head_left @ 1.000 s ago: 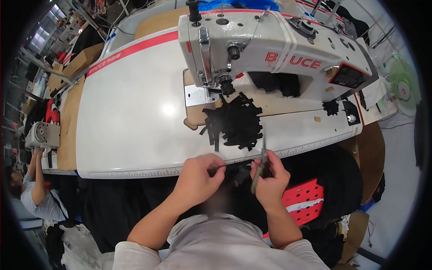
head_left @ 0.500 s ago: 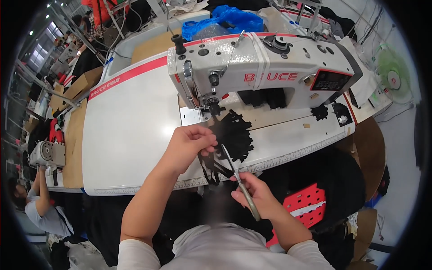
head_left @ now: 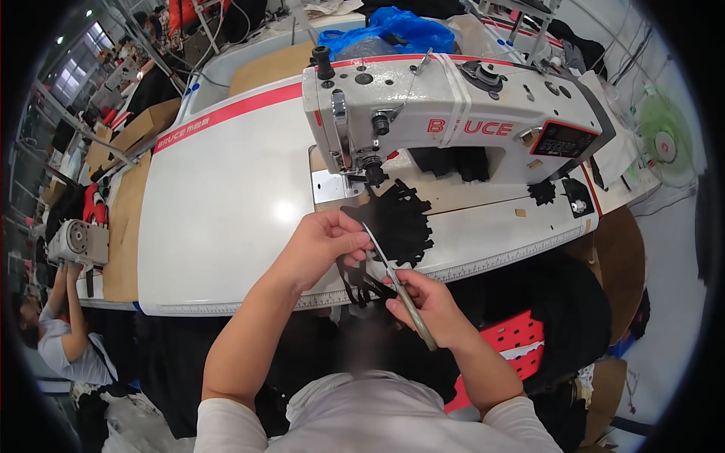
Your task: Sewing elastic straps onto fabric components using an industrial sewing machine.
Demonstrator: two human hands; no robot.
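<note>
Both hands have come up from the table's front edge since a second ago: the left hand (head_left: 325, 245) is now over the table, and the scissors (head_left: 384, 260), upright then, slant up and left to meet its fingertips. Against half a second ago, the pose is nearly the same.

Largest is the white table (head_left: 219, 226), with the sewing machine (head_left: 472, 106) across its back. Below the machine's head lies a pile (head_left: 404, 223) of black pieces, just behind the hands. Loose black strips (head_left: 350, 283) hang beneath the left hand and reach the ruler (head_left: 445, 269) along the front edge.

Left thumb and forefinger are pinched together, seemingly on the strips, though the exact grip is hidden. The right hand (head_left: 434, 311) has its fingers closed round the scissors' handles; I cannot tell whether the blades are parted.

The step in hand looks like snipping. To do it well, I would hold the strip taut, cut with the very tips, and pull the left thumb back from the blade, which points straight at it. Keeping the dangling ends clear of the blades should prevent a stray cut.
</note>
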